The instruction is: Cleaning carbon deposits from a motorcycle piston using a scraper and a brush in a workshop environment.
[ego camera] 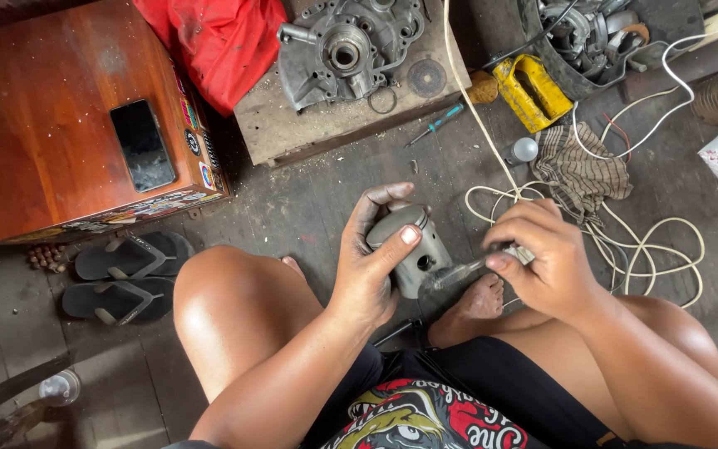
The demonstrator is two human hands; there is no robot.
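Left hand (369, 264): clasped round a grey metal piston (413, 249), held above the floor between the knees. Right hand (542, 258): closed on a slim tool (459, 273), tip at the piston's side hole. Work judged under way, unfinished. Beyond: white cord (625, 249) coiled on the floor; engine casing (346, 46) on a wooden board (292, 133).

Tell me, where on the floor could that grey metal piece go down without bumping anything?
Bare floor lies between the wooden box, the plank bearing the engine casing, and the person's knees. The left hand holds the grey piston; the right hand holds a tool. To the right it is crowded: white cable, checked rag, yellow tool.
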